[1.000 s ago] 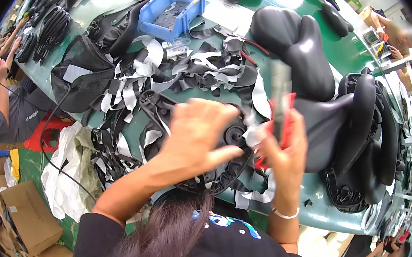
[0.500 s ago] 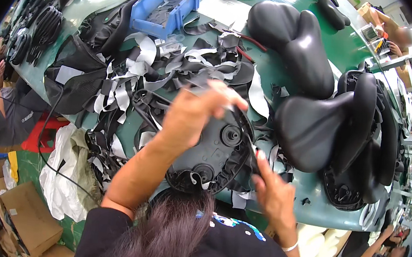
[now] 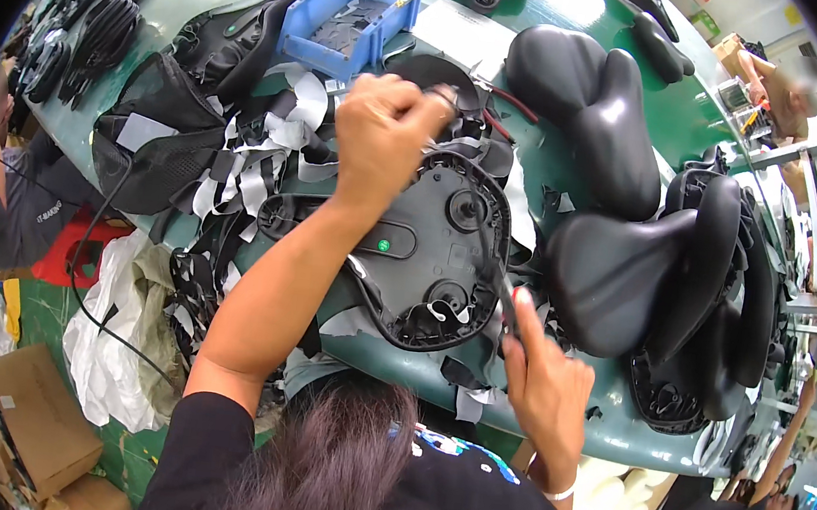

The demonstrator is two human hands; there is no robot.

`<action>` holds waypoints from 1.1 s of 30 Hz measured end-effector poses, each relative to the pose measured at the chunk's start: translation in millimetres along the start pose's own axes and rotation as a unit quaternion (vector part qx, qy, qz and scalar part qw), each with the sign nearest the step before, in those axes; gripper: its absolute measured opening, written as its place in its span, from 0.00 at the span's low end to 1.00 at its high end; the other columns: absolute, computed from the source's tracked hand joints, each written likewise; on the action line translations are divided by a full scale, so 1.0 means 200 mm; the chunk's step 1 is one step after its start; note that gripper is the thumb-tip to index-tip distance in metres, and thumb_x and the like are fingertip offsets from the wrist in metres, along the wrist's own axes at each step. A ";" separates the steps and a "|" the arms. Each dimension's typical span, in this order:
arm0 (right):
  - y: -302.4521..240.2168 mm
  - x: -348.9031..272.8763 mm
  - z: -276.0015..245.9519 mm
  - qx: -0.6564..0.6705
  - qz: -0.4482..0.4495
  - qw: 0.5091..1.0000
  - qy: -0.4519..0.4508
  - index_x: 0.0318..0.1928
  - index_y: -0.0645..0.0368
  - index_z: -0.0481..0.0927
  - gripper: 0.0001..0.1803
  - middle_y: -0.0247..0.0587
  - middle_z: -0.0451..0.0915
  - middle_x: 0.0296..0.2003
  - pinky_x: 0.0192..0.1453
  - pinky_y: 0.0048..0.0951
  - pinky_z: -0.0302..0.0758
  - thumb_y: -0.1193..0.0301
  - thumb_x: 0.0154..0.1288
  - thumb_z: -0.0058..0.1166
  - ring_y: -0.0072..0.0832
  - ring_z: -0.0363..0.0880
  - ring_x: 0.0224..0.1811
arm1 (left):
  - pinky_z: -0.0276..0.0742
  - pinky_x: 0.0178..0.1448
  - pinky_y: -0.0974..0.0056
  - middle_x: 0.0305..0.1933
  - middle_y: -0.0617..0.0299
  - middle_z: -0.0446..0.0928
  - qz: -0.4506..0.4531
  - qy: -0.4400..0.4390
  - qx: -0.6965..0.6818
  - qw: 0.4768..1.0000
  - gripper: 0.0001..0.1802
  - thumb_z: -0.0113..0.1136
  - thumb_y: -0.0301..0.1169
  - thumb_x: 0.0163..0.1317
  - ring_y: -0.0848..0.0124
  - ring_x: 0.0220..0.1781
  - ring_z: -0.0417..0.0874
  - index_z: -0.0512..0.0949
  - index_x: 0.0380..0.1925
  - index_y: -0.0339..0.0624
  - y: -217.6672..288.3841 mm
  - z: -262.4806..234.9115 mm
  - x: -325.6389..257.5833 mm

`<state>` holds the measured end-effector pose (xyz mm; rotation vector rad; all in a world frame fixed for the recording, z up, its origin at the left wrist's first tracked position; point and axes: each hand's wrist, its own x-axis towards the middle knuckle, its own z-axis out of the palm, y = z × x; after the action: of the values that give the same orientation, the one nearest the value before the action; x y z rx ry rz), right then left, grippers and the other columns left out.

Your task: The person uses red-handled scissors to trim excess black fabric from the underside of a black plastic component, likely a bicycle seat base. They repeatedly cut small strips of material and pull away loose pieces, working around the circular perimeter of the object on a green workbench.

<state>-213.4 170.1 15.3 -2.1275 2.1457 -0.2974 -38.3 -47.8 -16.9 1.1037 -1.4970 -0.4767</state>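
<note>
Head view: the right hand [image 3: 551,385] partly hides its tool [image 3: 506,303].

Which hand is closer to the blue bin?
Left. The left hand is just below the blue bin in the picture; the right hand is farther off, lower right.

Bright, mostly even light on green table [image 3: 599,429]; white glare washes out part of its far end. Glossy highlight on black seat [image 3: 624,143]. Pale heap [image 3: 616,506], lower right, nearly blown out. Slight blur around left hand [image 3: 386,138]. Centre fairly sharp; straight edges bow outward, corners black. Co-worker's [image 3: 791,106] head, upper right, smeared.
</note>
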 end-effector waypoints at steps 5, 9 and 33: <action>0.14 0.25 -0.10 -0.103 -0.110 0.989 -0.008 0.59 0.32 0.75 0.25 0.38 0.71 0.19 0.22 0.38 0.67 0.64 0.60 0.57 0.36 0.72 0.17 | 0.57 0.69 0.61 0.60 0.52 0.73 -0.385 -0.124 -0.433 0.806 0.28 0.42 0.48 0.72 0.68 0.61 0.69 0.82 0.40 0.34 0.02 -0.18 -0.09; 0.23 0.57 -0.21 -0.029 -0.267 0.959 -0.090 0.57 0.34 0.78 0.23 0.37 0.70 0.21 0.31 0.36 0.68 0.67 0.60 0.56 0.35 0.73 0.26 | 0.55 0.71 0.58 0.56 0.53 0.77 -0.258 -0.266 -0.315 0.874 0.34 0.31 0.51 0.74 0.66 0.62 0.71 0.81 0.42 0.34 0.08 -0.44 -0.43; 0.14 0.18 -0.21 -0.106 -0.146 0.976 -0.118 0.66 0.43 0.68 0.30 0.39 0.71 0.15 0.22 0.40 0.67 0.63 0.62 0.55 0.39 0.72 0.15 | 0.70 0.28 0.70 0.24 0.64 0.72 -0.213 -0.374 -0.493 0.756 0.20 0.47 0.44 0.72 0.76 0.23 0.72 0.74 0.28 0.40 0.09 0.01 0.04</action>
<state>-250.2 137.8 52.8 -2.4526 1.8038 0.1656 -45.1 -46.3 1.3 0.3401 -1.2665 -1.9539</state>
